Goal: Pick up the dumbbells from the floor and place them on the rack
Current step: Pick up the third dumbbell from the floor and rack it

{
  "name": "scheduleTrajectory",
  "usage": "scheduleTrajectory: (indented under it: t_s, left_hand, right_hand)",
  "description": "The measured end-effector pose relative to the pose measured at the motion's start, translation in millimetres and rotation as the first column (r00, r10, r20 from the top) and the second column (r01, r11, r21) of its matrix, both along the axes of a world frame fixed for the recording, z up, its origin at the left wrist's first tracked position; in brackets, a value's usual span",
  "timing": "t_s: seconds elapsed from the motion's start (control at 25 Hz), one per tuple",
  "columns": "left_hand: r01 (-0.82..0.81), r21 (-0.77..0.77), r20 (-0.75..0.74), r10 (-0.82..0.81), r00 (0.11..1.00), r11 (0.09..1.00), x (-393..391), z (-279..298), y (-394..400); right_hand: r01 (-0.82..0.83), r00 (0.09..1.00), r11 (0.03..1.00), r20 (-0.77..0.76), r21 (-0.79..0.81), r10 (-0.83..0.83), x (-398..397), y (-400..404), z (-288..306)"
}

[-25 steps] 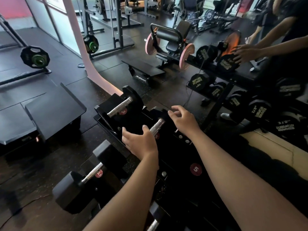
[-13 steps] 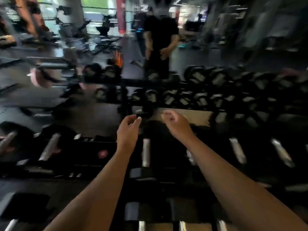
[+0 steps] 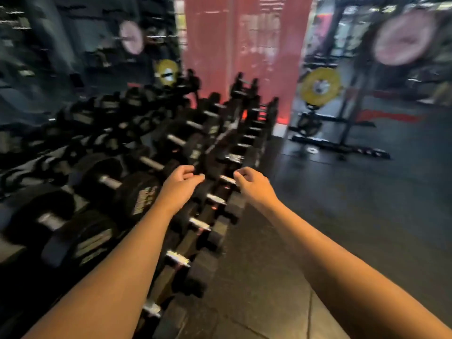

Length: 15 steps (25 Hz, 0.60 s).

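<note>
Centre of frame: left hand (image 3: 179, 183), bare, palm down, fingers (image 3: 193, 178) loosely curled and narrow, holding nothing. Just right of it: right hand (image 3: 253, 183), likewise bare, fingers (image 3: 241, 173) curled in and narrow, holding nothing. Both forearms entering from the lower edge, reaching forward, hands near each other but apart.

Left half of frame, running from lower left to upper centre: rack (image 3: 220, 140), dark, long, receding diagonally. Upper tier: large round-headed dumbbells (image 3: 137, 192), black, pale lettering on the ends, unreadable through motion blur. Lower front tier, beneath and between the hands: smaller dumbbells (image 3: 215, 199) in a row, black heads, bright metal handles, each seated on the rack. Right hand just above one such handle; contact cannot be told.

Lower right of frame: floor (image 3: 330, 204), dark rubber tiles with a visible seam. No dumbbell discernible on the portion in view.

Upper centre: red panel (image 3: 244, 45), faint lettering, illegible. Upper right: squat stand (image 3: 342, 123), black, carrying a yellow plate (image 3: 320, 86); pink plate (image 3: 403, 42) higher and further right. Upper left: second pink plate (image 3: 130, 37) and second yellow plate (image 3: 167, 72) behind the rack. Whole frame heavily blurred; fine detail not recoverable.
</note>
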<state>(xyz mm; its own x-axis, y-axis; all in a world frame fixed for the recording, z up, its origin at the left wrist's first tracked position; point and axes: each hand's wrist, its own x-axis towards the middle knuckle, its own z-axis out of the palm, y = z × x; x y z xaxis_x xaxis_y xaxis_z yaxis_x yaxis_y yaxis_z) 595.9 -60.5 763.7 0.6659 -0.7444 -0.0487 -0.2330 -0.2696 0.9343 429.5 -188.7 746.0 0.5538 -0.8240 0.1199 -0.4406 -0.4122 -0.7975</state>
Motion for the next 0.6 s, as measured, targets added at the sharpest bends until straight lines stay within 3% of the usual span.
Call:
scheduleTrajectory:
  t_s: [0.2, 0.4, 0.6]
  left_hand:
    - [0.438, 0.176, 0.068, -0.455, 0.888, 0.882, -137.1, -30.8, -140.7]
    - [0.626, 0.254, 0.123, -0.666, 0.735, 0.738, -200.9, -55.4, -228.6]
    - [0.731, 0.382, 0.275, -0.825, 0.494, 0.565, -250.7, -66.3, -309.6]
  right_hand:
    - [0.415, 0.91, 0.904, -0.018, 0.101, -0.415, -160.0, -72.9, -37.5]
    - [0.643, 0.764, 0.752, -0.066, 0.141, -0.641, -237.3, -102.5, -68.6]
    - [0.806, 0.586, 0.566, -0.102, 0.171, -0.804, -290.2, -126.5, -89.9]
